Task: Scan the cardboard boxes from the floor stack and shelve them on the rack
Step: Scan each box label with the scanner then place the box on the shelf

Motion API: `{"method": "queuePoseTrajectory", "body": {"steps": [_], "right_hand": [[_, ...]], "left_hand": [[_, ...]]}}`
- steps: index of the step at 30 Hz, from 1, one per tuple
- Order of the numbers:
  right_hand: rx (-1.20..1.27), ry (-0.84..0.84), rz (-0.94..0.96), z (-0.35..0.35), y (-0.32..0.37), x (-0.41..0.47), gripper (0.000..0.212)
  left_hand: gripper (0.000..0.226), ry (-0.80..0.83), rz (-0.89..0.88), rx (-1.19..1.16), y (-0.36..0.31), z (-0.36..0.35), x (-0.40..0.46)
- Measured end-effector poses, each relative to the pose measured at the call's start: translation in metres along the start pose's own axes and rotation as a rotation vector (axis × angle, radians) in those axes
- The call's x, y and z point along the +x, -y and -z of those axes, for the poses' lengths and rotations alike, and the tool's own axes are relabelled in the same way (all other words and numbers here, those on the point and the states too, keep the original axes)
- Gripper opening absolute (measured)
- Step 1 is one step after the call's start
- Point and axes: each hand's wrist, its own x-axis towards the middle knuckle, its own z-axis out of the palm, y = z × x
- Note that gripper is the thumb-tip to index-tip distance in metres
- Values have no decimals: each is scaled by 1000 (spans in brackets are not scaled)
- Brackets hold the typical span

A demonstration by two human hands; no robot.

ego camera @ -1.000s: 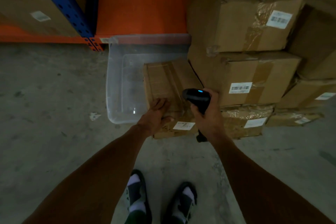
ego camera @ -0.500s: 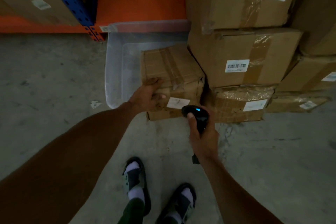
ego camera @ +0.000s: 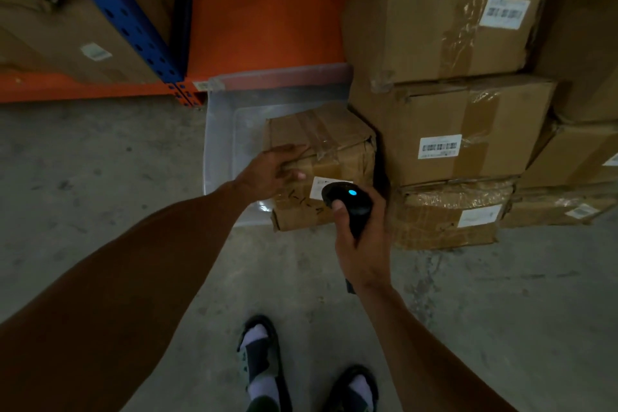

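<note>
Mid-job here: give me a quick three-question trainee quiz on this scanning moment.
1. True or false: the right hand holds the black handheld scanner.
2. The left hand rests on: A) the clear plastic bin B) the small taped cardboard box C) the blue rack upright
3. Fill in: the scanner's lit indicator glows ____.

Key: 1 true; 2 B; 3 blue.

A small brown cardboard box [ego camera: 321, 157], crumpled and taped, sits before me, white label [ego camera: 319, 187] facing near. Right of it rises a stack of larger labelled boxes [ego camera: 454, 117].
</note>
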Motion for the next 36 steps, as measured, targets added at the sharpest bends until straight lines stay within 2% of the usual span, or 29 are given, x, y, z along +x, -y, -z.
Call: {"method": "queuePoseTrajectory", "body": {"steps": [5, 11, 20, 25, 36], "right_hand": [[-6, -3, 6, -2, 2, 5, 48], [-54, -1, -32, -1, 4, 14, 46], [-63, -9, 36, 1, 10, 24, 45], [-85, -1, 36, 2, 12, 23, 42], [-75, -4, 34, 7, 8, 25, 53]], "left_hand": [[60, 3, -64, 28, 1, 9, 9], [60, 0, -52, 53, 2, 17, 15], [57, -12, 17, 79, 1, 21, 17], [58, 24, -4, 67, 1, 18, 14], [57, 15, 42, 17, -9, 19, 15]]}}
